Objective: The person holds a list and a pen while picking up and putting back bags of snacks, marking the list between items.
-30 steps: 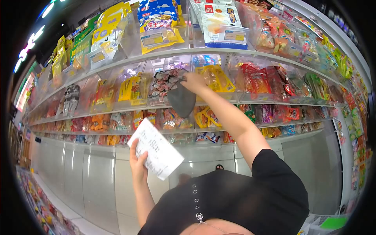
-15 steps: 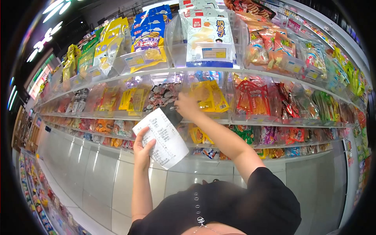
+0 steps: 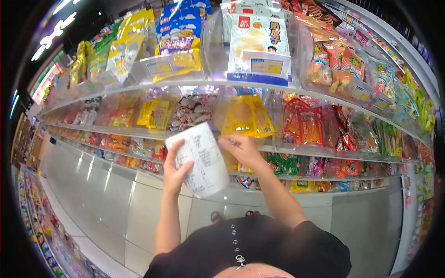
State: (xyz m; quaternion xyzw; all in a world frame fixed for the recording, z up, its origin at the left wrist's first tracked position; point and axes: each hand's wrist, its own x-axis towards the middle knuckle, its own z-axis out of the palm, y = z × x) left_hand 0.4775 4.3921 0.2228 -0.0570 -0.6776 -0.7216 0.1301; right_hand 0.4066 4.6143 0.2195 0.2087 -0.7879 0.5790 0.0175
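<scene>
Sheet: the sheet (image 3: pixel 200 162) is white paper, roughly rectangular, marked with short lines of dark handwriting stacked in columns (individual entries are too small to read). It is tilted, its upper edge directed toward the shelves. Location: in front of the person, overlapping the view of the lower shelves, below the small wrapped packets (image 3: pixel 192 109) and the yellow packets (image 3: pixel 245 116) on the middle shelf.

Left hand: the left hand (image 3: pixel 175 167) grips the sheet at its left side, thumb and fingers visible against the paper.

Right hand: the right hand (image 3: pixel 241 149) is narrow, fingers closed around a small slim item (image 3: pixel 234 142) (type cannot be determined). It is positioned just beside the sheet's upper right edge; contact between hand and sheet cannot be confirmed.

Differences from the earlier frames: the right hand, first at the bin of small wrapped packets, is now lower and nearer the sheet. The grey object that hung below it cannot be clearly made out. The sheet has shifted to the right and stands more upright in view than in the first frame.
</scene>
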